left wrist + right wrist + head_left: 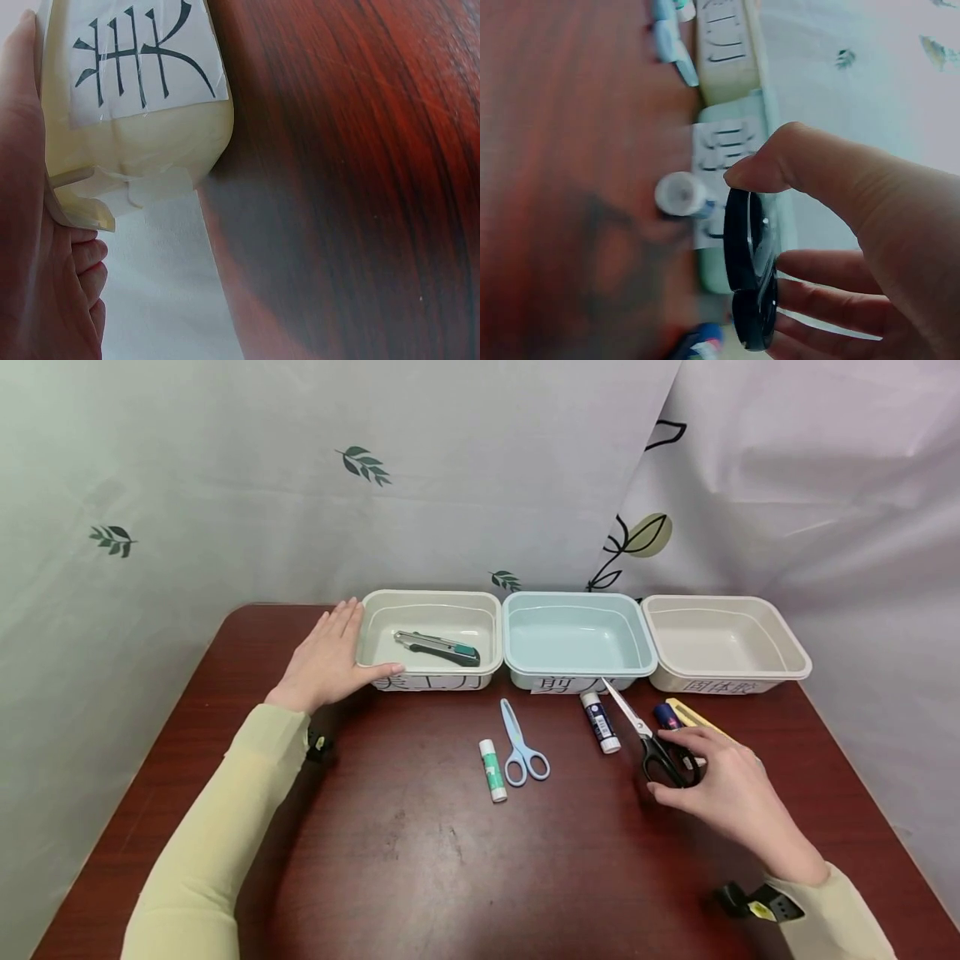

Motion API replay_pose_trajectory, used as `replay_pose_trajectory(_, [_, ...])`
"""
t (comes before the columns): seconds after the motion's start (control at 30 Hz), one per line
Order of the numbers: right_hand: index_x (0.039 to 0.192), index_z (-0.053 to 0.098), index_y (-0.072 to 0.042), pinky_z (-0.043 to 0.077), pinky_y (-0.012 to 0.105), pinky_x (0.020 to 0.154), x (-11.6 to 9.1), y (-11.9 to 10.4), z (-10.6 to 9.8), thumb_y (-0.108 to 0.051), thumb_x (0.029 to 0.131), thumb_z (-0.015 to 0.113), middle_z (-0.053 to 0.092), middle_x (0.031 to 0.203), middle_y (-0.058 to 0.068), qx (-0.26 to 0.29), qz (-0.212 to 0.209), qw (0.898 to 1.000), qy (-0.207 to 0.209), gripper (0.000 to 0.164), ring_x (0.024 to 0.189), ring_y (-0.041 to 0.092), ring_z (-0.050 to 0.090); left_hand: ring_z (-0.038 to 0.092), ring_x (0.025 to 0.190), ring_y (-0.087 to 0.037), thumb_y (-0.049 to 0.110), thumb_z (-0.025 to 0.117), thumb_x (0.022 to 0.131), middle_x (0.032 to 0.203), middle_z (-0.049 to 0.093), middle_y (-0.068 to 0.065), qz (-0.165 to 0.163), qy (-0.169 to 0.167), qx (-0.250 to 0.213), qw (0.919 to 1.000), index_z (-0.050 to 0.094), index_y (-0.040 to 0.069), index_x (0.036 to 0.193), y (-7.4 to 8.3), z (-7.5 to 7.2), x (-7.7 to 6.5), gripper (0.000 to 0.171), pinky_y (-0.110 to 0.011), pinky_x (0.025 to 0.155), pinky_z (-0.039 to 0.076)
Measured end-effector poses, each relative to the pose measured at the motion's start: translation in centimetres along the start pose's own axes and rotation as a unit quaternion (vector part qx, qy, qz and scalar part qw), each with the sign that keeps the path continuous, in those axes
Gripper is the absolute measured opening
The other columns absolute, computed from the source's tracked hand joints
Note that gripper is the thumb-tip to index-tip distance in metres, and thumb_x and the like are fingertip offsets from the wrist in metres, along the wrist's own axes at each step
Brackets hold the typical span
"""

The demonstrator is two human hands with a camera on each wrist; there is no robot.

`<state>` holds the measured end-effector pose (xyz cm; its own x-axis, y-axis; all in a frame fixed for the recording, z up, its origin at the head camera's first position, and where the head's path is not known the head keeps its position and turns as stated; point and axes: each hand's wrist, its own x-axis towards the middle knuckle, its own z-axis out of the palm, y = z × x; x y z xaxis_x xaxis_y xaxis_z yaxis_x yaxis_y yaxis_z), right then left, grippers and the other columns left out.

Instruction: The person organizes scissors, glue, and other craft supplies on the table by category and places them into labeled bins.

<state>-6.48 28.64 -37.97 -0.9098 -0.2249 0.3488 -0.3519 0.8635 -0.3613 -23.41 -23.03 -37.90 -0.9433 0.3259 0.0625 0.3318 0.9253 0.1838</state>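
Observation:
My right hand (731, 785) pinches black-handled scissors (647, 737) by their handle loops, thumb on one side and fingers on the other. Their metal blades point toward the light blue bin (577, 675). In the right wrist view the black handles (742, 247) show edge-on under the thumb. At the near left corner of the left cream bin (427, 597), my left hand (324, 658) rests with its fingers extended along the side and its thumb at the front rim. A box cutter (442, 648) with a black and green body lies inside that bin.
A beige bin (731, 675) stands right of the blue one; all three carry written labels. Light blue scissors (521, 747), a green glue stick (492, 771) and a navy glue stick (600, 723) lie on the table (420, 877). A yellow cutter (693, 714) and dark blue-capped stick (667, 716) lie beside my right hand.

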Motion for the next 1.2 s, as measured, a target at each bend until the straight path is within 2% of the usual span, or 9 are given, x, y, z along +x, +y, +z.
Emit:
replay_pose_trajectory(0.17, [0.117, 0.075, -0.005, 0.050, 0.045, 0.064, 1.3, -0.4, -1.3, -0.022, 0.058, 0.095, 0.070, 0.111, 0.015, -0.012, -0.026, 0.999, -0.017, 0.064, 0.080, 0.028, 0.064, 0.004, 0.154, -0.035, 0.083, 0.049, 0.086, 0.167, 0.008, -0.024, 0.003, 0.003, 0.001, 1.0000, 0.008, -0.007, 0.160, -0.1, 0.0, 0.1, 0.123, -0.042, 0.124, -0.002])
replay_pose_trajectory(0.3, [0.115, 0.076, -0.007, 0.052, 0.045, 0.065, 1.8, -0.8, -1.8, -0.022, 0.057, 0.095, 0.070, 0.113, 0.016, -0.010, -0.053, 0.998, -0.034, 0.063, 0.084, 0.028, 0.066, 0.004, 0.154, -0.035, 0.083, 0.049, 0.087, 0.167, 0.008, -0.025, 0.008, 0.004, 0.005, 0.9999, 0.009, -0.007, 0.160, -0.1, 0.0, 0.2, 0.123, -0.042, 0.124, -0.001])
replay_pose_trajectory(0.47, [0.115, 0.076, -0.008, 0.053, 0.051, 0.075, 2.5, -1.8, -2.4, -0.022, 0.056, 0.093, 0.069, 0.114, 0.015, -0.008, -0.103, 0.994, -0.025, 0.063, 0.101, 0.033, 0.067, 0.003, 0.154, -0.034, 0.082, 0.050, 0.087, 0.167, 0.008, -0.025, 0.008, 0.006, 0.005, 0.9999, 0.009, -0.007, 0.160, -0.1, 0.0, 0.3, 0.123, -0.044, 0.124, 0.000])
replay_pose_trajectory(0.57, [0.117, 0.075, -0.008, 0.051, 0.046, 0.080, 3.7, -2.3, -3.2, -0.023, 0.056, 0.091, 0.069, 0.113, 0.011, -0.008, -0.136, 0.991, -0.009, 0.065, 0.103, 0.032, 0.066, 0.003, 0.154, -0.034, 0.083, 0.049, 0.086, 0.167, 0.008, -0.024, 0.006, 0.004, 0.005, 1.0000, 0.008, -0.007, 0.160, -0.1, 0.0, 0.3, 0.123, -0.044, 0.124, 0.001])
replay_pose_trajectory(0.7, [0.120, 0.075, -0.007, 0.047, 0.035, 0.081, 6.2, -2.5, -4.3, -0.021, 0.058, 0.091, 0.068, 0.114, 0.008, 0.001, -0.155, 0.988, -0.004, 0.065, 0.100, 0.028, 0.065, 0.003, 0.154, -0.034, 0.083, 0.048, 0.086, 0.167, 0.008, -0.025, 0.004, 0.002, 0.006, 1.0000, 0.008, -0.007, 0.160, -0.2, 0.1, 0.2, 0.123, -0.043, 0.124, -0.001])
replay_pose_trajectory(0.77, [0.121, 0.075, -0.007, 0.048, 0.035, 0.082, 7.8, -2.4, -4.7, -0.020, 0.060, 0.092, 0.068, 0.116, 0.008, 0.006, -0.151, 0.988, -0.013, 0.064, 0.103, 0.028, 0.065, 0.003, 0.154, -0.034, 0.083, 0.049, 0.086, 0.167, 0.008, -0.025, 0.004, 0.003, 0.005, 1.0000, 0.008, -0.007, 0.160, -0.2, 0.1, 0.2, 0.123, -0.042, 0.124, -0.001])
replay_pose_trajectory(0.87, [0.121, 0.074, -0.007, 0.048, 0.042, 0.086, 10.5, -1.9, -4.7, -0.019, 0.062, 0.093, 0.066, 0.118, 0.008, 0.010, -0.136, 0.990, -0.033, 0.063, 0.107, 0.030, 0.063, 0.004, 0.154, -0.034, 0.083, 0.049, 0.086, 0.167, 0.009, -0.025, 0.004, 0.005, 0.005, 1.0000, 0.009, -0.007, 0.160, -0.2, 0.0, 0.2, 0.123, -0.042, 0.124, 0.000])
replay_pose_trajectory(1.0, [0.123, 0.074, -0.006, 0.048, 0.048, 0.092, 14.0, -0.9, -3.5, -0.019, 0.065, 0.091, 0.065, 0.120, 0.011, 0.010, -0.116, 0.991, -0.073, 0.062, 0.110, 0.032, 0.061, 0.005, 0.154, -0.035, 0.083, 0.050, 0.086, 0.166, 0.010, -0.025, 0.005, 0.007, 0.004, 1.0000, 0.010, -0.008, 0.159, -0.2, -0.1, 0.2, 0.124, -0.044, 0.124, 0.002])
replay_pose_trajectory(1.2, [0.123, 0.073, -0.002, 0.048, 0.051, 0.093, 18.1, 0.7, -0.9, -0.021, 0.068, 0.090, 0.066, 0.119, 0.018, 0.001, -0.101, 0.984, -0.145, 0.060, 0.109, 0.036, 0.061, 0.004, 0.154, -0.034, 0.083, 0.050, 0.086, 0.166, 0.010, -0.025, 0.002, 0.006, -0.002, 1.0000, 0.010, -0.008, 0.160, -0.2, 0.1, 0.1, 0.124, -0.043, 0.124, 0.000])
